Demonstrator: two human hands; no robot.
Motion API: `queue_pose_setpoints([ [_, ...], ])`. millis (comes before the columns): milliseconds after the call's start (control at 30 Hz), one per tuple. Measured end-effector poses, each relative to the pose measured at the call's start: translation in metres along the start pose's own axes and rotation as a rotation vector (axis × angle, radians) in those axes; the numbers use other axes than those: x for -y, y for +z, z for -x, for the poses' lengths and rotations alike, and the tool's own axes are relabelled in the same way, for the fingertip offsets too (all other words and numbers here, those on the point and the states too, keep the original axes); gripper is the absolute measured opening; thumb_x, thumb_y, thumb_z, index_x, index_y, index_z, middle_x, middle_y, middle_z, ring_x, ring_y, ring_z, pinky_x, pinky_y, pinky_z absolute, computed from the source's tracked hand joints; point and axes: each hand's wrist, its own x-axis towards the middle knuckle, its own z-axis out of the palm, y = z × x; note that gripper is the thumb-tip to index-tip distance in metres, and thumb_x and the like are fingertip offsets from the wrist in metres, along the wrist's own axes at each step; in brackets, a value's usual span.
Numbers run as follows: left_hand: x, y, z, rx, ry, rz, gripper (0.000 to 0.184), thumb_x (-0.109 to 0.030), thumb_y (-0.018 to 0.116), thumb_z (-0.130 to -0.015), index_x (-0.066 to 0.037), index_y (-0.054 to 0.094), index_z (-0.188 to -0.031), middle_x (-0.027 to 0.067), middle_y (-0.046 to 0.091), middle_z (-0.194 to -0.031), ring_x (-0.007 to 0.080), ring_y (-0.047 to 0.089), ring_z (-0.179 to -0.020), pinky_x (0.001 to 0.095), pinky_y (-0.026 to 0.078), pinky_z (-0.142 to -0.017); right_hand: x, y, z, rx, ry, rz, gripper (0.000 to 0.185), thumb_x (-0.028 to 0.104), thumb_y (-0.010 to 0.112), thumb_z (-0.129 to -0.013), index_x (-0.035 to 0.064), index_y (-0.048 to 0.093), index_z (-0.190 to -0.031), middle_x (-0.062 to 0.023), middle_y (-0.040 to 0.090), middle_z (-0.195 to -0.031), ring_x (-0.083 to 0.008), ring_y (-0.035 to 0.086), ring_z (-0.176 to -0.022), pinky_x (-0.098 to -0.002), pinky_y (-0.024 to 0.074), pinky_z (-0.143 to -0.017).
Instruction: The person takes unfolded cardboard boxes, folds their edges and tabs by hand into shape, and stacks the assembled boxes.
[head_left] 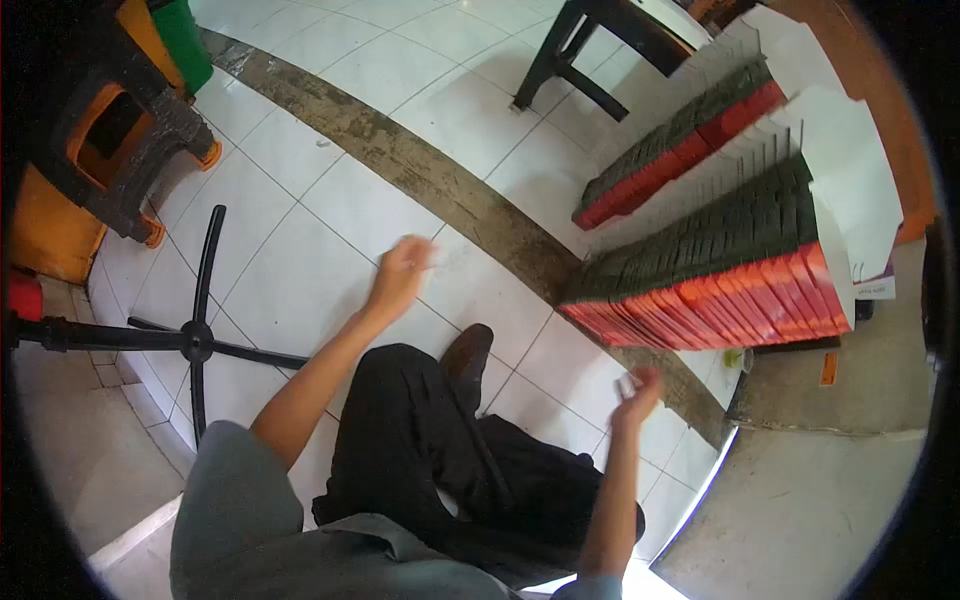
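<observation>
left bare hand (405,268) above white tiled floor (290,270); motion-blurred, grip cannot be told. right bare hand (637,396) nearer the long near row of thin red-and-black pieces (710,290): row lies far and right, long axis left-right. fingers blurred, grip unclear.

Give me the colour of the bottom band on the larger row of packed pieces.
The bottom band is red to orange-red; the head view shows it best.

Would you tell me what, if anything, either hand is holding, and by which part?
Nothing shows in the bare left hand, though its fingers are blurred. Whether the bare right hand pinches something small cannot be told: its fingertips are a pale blur.
</observation>
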Motion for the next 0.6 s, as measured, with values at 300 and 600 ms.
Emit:
queue_pose_setpoints([
  [300, 0.120, -0.063, 0.105, -0.033, 0.206, -0.975, 0.017, -0.020, 0.065, -0.084, -0.006, 0.058, -0.089, 0.0129, 0.056, -0.089, 0.0319, 0.052, -0.090, 0.0453, 0.040, -0.082, 0.155, 0.340, 0.041, 0.629, -0.997, 0.527, 0.029, 0.019, 0.065, -0.088, -0.0035, 0.058, -0.104, -0.0192, 0.066, -0.095, -0.0295, 0.064, -0.090, -0.0393, 0.0499, -0.080],
  [600, 0.128, -0.073, 0.098, 0.034, 0.147, -0.968, 0.018, -0.016, 0.068, -0.076, -0.007, 0.055, -0.084, 0.0124, 0.051, -0.083, 0.0318, 0.050, -0.081, 0.0463, 0.038, -0.075, 0.357, 0.568, -0.199, -0.170, -1.570, 1.558, 0.086, 0.064, 0.063, -0.081, 0.0209, 0.034, -0.149, -0.0243, 0.036, -0.148, -0.0491, 0.035, -0.133, -0.0640, 0.0360, -0.100],
])
